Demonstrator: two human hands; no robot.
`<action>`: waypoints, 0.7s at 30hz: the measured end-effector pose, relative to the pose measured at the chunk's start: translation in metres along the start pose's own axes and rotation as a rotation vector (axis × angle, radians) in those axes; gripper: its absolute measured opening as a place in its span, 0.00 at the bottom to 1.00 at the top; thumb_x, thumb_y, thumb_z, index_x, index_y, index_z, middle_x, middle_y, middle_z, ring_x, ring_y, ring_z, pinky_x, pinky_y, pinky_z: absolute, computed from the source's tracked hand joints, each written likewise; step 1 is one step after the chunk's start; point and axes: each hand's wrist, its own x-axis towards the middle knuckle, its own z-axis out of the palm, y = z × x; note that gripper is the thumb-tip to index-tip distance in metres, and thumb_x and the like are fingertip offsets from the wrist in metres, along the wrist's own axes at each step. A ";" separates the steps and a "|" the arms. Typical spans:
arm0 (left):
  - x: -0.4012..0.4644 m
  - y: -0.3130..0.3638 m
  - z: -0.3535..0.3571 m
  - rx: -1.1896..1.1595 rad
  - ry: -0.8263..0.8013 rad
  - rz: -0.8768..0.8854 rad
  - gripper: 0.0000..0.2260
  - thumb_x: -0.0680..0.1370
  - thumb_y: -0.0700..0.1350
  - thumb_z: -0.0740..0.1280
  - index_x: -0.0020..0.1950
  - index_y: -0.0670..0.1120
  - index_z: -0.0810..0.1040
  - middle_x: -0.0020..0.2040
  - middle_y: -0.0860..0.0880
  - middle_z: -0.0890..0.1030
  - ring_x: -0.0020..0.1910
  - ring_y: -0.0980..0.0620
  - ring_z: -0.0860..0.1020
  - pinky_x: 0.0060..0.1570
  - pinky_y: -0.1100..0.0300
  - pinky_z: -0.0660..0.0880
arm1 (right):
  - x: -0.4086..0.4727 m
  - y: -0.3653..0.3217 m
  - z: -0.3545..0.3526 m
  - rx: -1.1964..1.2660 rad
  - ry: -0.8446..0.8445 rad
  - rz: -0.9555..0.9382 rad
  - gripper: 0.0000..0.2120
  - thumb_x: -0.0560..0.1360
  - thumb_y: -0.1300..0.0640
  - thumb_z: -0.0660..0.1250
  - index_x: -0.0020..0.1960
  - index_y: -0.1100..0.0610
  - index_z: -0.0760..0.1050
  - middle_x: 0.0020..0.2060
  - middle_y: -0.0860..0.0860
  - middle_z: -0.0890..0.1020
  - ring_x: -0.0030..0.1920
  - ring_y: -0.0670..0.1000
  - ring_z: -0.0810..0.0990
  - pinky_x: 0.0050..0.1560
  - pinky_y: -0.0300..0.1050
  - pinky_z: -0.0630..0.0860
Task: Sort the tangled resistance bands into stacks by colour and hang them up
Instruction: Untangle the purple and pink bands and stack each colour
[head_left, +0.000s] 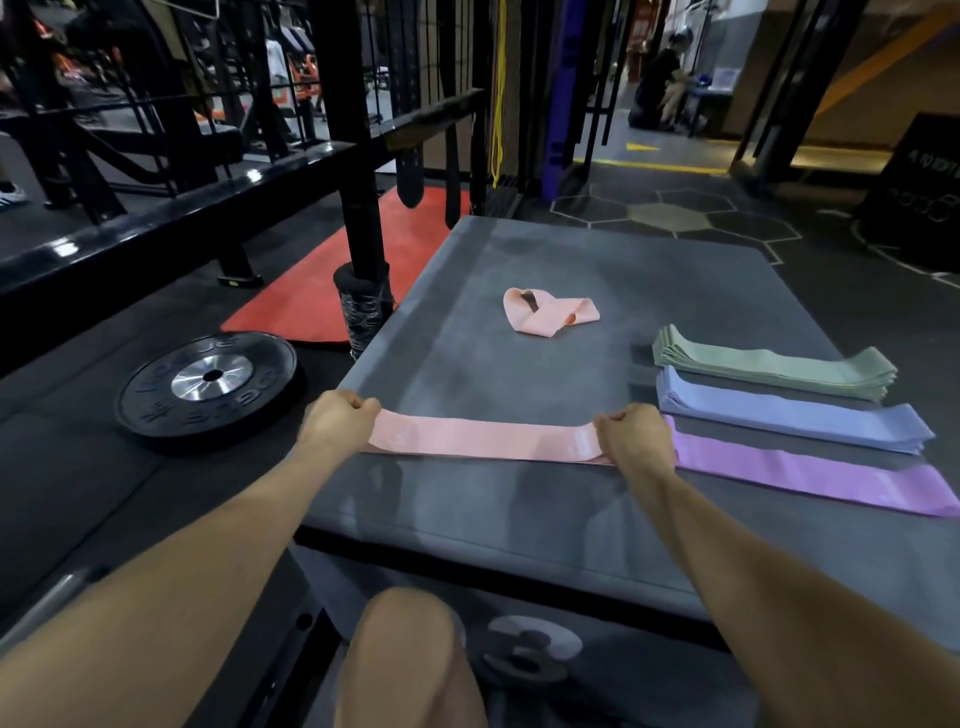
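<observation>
Both hands are stretching a pink band flat across the grey plyo box.

I'm seeing the left hand (340, 418) and right hand (631, 434) each pinching an end of the pink band (483, 441), laying it on the plyo box (519, 509). Green (774, 366), blue (789, 413) and purple (810, 475) stacks are lying just right; a twisted pink band (545, 314) is waiting beyond.

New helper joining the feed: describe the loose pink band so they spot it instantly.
Find the grey mat. Near its far middle, beyond the flat pink band stretched between both hands, lies the loose pink band. It alone is twisted and crumpled; the others lie flat.
</observation>
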 end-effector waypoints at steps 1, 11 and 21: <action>0.001 0.000 0.000 0.006 -0.012 0.007 0.10 0.76 0.45 0.64 0.34 0.44 0.75 0.38 0.43 0.77 0.42 0.44 0.75 0.41 0.60 0.67 | 0.000 0.000 -0.001 -0.005 0.002 -0.011 0.13 0.75 0.56 0.63 0.52 0.64 0.78 0.51 0.60 0.81 0.47 0.58 0.76 0.44 0.42 0.67; 0.003 -0.007 0.003 0.031 0.081 0.021 0.03 0.72 0.43 0.70 0.39 0.48 0.77 0.45 0.43 0.82 0.48 0.42 0.79 0.47 0.57 0.72 | 0.000 0.006 -0.001 -0.063 0.055 -0.046 0.10 0.77 0.63 0.60 0.53 0.67 0.77 0.53 0.62 0.81 0.55 0.61 0.78 0.46 0.42 0.70; 0.004 -0.012 0.009 -0.012 0.055 -0.013 0.05 0.72 0.46 0.71 0.39 0.50 0.76 0.43 0.49 0.80 0.45 0.45 0.79 0.43 0.59 0.70 | -0.002 0.007 0.001 -0.221 0.064 -0.122 0.11 0.75 0.67 0.59 0.56 0.65 0.73 0.56 0.60 0.78 0.58 0.60 0.74 0.50 0.45 0.72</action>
